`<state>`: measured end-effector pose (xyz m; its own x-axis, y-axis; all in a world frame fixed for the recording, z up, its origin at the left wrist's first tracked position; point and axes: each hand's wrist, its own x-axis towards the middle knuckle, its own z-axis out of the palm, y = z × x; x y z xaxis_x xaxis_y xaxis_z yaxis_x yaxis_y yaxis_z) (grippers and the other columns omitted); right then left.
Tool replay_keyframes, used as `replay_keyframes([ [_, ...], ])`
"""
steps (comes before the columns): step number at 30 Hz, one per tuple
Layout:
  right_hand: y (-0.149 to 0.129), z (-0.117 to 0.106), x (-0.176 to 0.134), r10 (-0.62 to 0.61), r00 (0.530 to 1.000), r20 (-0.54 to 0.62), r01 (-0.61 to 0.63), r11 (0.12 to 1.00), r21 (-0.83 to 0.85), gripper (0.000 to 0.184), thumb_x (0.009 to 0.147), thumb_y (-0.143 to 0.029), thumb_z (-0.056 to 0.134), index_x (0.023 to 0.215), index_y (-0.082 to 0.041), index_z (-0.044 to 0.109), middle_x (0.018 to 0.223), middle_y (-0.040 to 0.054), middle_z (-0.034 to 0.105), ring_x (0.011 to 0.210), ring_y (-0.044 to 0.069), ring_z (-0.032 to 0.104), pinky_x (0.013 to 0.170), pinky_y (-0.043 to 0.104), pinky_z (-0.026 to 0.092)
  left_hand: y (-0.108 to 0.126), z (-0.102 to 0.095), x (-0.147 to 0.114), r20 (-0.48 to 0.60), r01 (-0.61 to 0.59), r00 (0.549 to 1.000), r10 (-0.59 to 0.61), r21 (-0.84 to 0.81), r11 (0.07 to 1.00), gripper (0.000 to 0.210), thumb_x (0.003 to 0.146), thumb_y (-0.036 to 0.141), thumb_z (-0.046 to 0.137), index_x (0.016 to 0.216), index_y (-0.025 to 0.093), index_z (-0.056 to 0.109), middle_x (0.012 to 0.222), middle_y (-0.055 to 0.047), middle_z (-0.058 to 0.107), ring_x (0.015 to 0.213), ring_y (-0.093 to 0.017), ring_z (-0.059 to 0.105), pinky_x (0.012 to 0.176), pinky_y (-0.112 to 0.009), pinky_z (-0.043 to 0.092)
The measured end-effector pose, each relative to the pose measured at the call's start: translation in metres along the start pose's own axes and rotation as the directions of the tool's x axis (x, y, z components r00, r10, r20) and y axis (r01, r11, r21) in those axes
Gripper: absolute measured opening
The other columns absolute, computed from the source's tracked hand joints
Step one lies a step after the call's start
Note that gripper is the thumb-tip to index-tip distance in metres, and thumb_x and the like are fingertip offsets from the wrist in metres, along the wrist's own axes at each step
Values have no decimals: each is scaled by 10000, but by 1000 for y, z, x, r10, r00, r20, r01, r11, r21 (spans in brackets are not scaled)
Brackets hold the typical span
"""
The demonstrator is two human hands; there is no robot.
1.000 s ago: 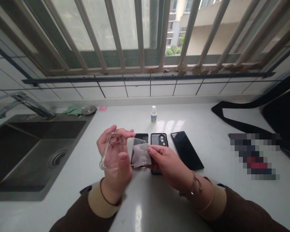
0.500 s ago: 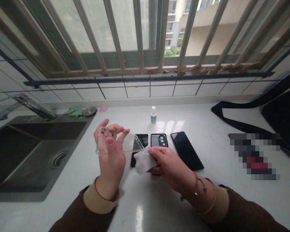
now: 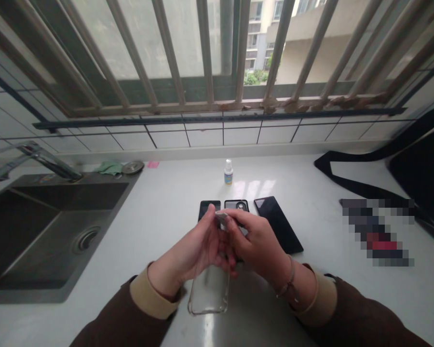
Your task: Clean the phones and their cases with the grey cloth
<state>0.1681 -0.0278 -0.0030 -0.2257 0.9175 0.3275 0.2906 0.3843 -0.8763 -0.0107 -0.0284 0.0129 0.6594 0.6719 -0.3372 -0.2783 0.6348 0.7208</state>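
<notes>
My left hand (image 3: 204, 243) is closed around the upper end of a clear phone case (image 3: 210, 291), whose lower part hangs toward me over the counter. Close against it, my right hand (image 3: 251, 236) pinches a pale cloth (image 3: 222, 217) at the case's far end; most of the cloth is hidden between the fingers. Just beyond my hands lie a dark phone (image 3: 209, 207) and a black phone case (image 3: 235, 203) with a camera cutout, both partly covered. To their right is a larger black phone or tablet (image 3: 280, 226).
A small white spray bottle (image 3: 228, 173) stands upright behind the phones. At left is a sink (image 3: 65, 270) with a faucet (image 3: 54, 161), a green cloth (image 3: 109, 167) and a metal drain cover (image 3: 133, 167). A black strap (image 3: 347, 183) and a blurred-out item (image 3: 379, 236) lie at right.
My left hand has turned the clear case from sideways to pointing toward me and moved right. My right hand has brought the cloth to the case's far end, bunching it in the fingers.
</notes>
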Motion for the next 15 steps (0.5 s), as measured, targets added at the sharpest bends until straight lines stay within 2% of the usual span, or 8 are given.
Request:
replay_keyframes([
  [3, 0, 4, -3, -97, 995, 1, 97, 995, -10, 282, 1090, -290, 561, 1273, -259, 773, 1156, 78, 834, 1024, 237, 788, 904, 404, 608, -6, -4, 1, -10, 55, 998, -54, 78, 995, 793, 984, 856, 373, 917, 160, 750, 796, -146, 709, 638, -218, 689, 599, -361, 634],
  [6, 2, 4, -3, -139, 990, -1, 139, 990, 7, 285, 1094, -283, 569, 1289, -259, 775, 1195, 86, 835, 1065, 239, 793, 931, 418, 617, -8, -5, 0, -1, 107, 994, -108, 132, 985, 862, 970, 880, 346, 879, 139, 777, 784, -168, 715, 639, -222, 688, 585, -348, 625],
  [11, 5, 1, 2, -116, 993, 21, 116, 993, -8, 272, 1106, -304, 563, 1257, -263, 786, 1161, 75, 835, 1030, 228, 787, 910, 405, 612, 1, -6, -3, -12, 49, 999, -48, 69, 996, 764, 974, 844, 453, 987, 154, 781, 809, -146, 717, 666, -213, 698, 634, -349, 651],
  [15, 9, 2, 6, -45, 997, 62, 46, 999, -12, 262, 1110, -278, 556, 1243, -263, 782, 1146, 57, 834, 1021, 217, 779, 926, 390, 591, 8, -11, -2, -5, 43, 999, -43, 8, 999, 753, 1000, 831, 404, 1128, 163, 729, 899, -152, 740, 671, -196, 712, 646, -355, 664],
])
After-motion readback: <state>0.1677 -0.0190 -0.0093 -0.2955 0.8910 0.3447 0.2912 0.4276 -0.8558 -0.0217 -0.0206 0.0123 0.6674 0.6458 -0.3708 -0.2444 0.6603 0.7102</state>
